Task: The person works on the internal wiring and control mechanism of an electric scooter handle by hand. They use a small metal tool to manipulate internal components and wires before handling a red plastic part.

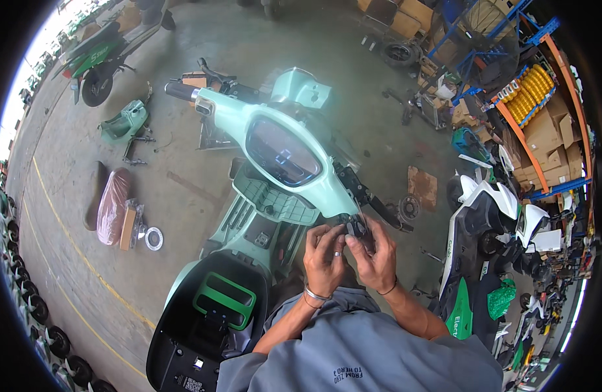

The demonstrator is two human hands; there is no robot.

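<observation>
A mint-green electric scooter stands in front of me, its handlebar cover point(229, 121) surrounding a dark display point(284, 151) with a lit digit. At the right end of the handlebar is a small black part point(356, 225), which looks like a switch housing. My right hand point(381, 255) closes round its right side, thumb and fingers pinching it. Close beside it, my left hand point(324, 261) has its fingers bent together in a pinch against the near side of the same part. The fingers hide much of it. A black grip point(180, 90) sits on the handlebar's left end.
The open seat compartment point(212, 320) with a green frame lies to my lower left. Left on the floor are a wrapped seat point(113, 206) and a green body panel point(126, 124). A white scooter point(480, 215) and loaded shelving point(536, 124) stand to the right.
</observation>
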